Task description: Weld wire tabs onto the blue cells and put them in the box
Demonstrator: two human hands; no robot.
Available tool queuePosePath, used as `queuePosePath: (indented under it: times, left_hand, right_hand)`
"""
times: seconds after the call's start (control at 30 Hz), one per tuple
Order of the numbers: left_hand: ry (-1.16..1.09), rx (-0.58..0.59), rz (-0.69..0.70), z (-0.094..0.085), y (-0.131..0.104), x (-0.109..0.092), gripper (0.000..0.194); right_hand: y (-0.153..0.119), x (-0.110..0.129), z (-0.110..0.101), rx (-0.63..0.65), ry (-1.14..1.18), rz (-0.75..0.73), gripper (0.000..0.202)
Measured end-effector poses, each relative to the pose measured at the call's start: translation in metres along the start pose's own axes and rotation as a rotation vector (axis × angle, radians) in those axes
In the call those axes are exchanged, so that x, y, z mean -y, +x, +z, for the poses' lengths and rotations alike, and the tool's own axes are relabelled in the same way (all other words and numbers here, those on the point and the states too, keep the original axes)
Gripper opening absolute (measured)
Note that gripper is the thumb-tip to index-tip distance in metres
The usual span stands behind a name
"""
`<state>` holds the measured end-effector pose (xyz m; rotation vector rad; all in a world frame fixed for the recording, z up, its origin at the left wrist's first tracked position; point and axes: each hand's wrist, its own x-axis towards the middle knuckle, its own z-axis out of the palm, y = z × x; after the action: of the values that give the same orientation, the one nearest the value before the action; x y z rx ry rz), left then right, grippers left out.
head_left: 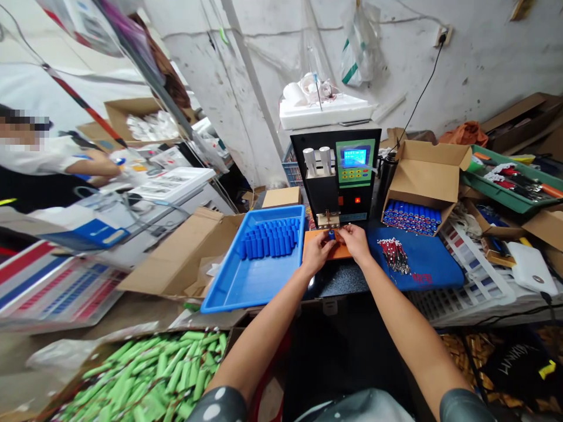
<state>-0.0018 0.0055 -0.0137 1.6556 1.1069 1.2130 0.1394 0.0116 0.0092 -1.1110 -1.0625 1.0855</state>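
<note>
Between my two hands a small blue cylindrical battery cell (pixel 331 234) stands over an orange block (pixel 338 253), just below the metal tips of a black spot-welding machine (pixel 316 189) with a lit screen. My left hand (pixel 317 252) closes its fingers on the cell from the left. On the right side, my right hand (pixel 354 240) is pinched close to the cell's top, seemingly on a thin wire lead too small to make out well. Nearby on a blue cloth (pixel 433 258) lies a bunch of red and black wire leads (pixel 394 255) with white connectors.
Left of the machine, a blue tray (pixel 237 293) holds rows of blue cells (pixel 270 239). A cardboard box (pixel 422 170) at right is packed with more cells. Green-wrapped packs (pixel 167 375) fill a box at lower left. Another person (pixel 39 158) works at far left.
</note>
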Motion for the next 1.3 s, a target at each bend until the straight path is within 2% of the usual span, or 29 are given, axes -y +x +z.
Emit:
queuePosePath:
  times: [0.23, 0.67, 1.13, 1.3]
  left_hand:
    - [0.027, -0.022, 0.028, -0.001, 0.0, 0.001, 0.031]
    - [0.063, -0.046, 0.046, -0.001, 0.0, 0.002, 0.031]
    - [0.034, -0.061, 0.009, -0.001, 0.0, 0.001, 0.033]
    - [0.068, -0.047, 0.035, -0.001, 0.0, 0.003, 0.032]
  right_hand:
    - [0.007, -0.009, 0.005, 0.034, -0.138, -0.078, 0.02]
    - [0.003, -0.01, 0.009, -0.001, -0.203, -0.134, 0.022]
    - [-0.001, -0.005, 0.01, -0.006, -0.255, -0.136, 0.027]
    - [-0.001, -0.005, 0.01, 0.0, -0.238, -0.114, 0.025]
